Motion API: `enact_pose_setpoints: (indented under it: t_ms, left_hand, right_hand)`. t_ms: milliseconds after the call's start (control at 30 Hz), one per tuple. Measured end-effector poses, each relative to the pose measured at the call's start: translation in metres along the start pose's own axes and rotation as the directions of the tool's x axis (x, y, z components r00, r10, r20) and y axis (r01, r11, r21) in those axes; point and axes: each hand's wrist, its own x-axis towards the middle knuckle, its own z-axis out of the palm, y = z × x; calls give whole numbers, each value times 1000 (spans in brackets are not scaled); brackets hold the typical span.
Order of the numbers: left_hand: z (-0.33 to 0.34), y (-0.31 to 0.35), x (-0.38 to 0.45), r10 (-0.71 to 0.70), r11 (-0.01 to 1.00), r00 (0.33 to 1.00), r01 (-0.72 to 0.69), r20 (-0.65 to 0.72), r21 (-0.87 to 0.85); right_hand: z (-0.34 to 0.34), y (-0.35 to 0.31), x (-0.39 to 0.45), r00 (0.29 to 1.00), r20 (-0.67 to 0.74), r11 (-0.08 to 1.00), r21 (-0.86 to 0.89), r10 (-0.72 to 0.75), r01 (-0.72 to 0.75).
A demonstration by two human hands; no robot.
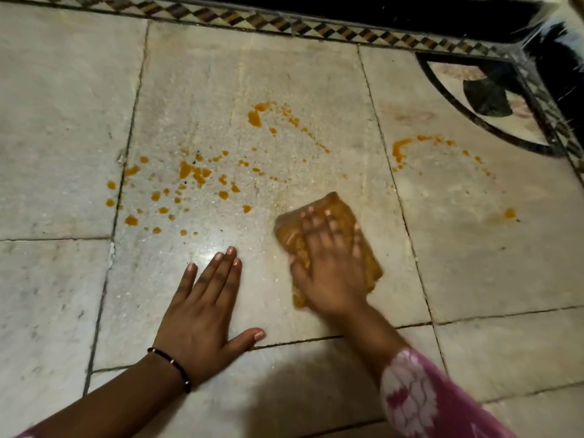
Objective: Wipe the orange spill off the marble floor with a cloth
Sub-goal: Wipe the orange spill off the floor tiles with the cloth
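Note:
Orange spill (189,175) lies in drops and blotches over the pale marble floor (202,90). A thicker streak of the spill sits farther up the same slab, and an arc of drops marks the slab to the right. My right hand (328,263) presses flat on a folded cloth (368,263), stained orange-yellow, just right of the main drops. The hand and cloth are blurred. My left hand (205,305) rests flat on the floor with fingers spread, holding nothing, a dark bracelet on its wrist.
A patterned inlay border (284,23) runs along the far edge of the floor. A black curved inlay (483,93) fills the far right corner, beside a dark recess (410,11). My pink patterned sleeve (420,399) is at lower right.

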Motion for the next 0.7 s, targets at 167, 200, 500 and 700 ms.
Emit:
enact_pose_setpoints:
  t_ms: [167, 200, 500, 700]
  left_hand:
    - [1, -1, 0, 5, 1000, 1000, -5, -18, -11]
    - [2, -1, 0, 6, 1000, 999, -6, -32, -11]
    - [2, 2, 1, -26, 999, 1000, 26, -5, -21]
    - [3, -1, 0, -22, 999, 1000, 21, -12, -41]
  right_hand:
    - [2, 35, -99, 986, 50, 987, -3, -159, 159]
    - [-1, 52, -103, 996, 25, 996, 4, -87, 87]
    - [-11, 20, 47, 988, 9, 986, -56, 155, -154]
    - [5, -26, -17, 970, 11, 969, -39, -243, 243]
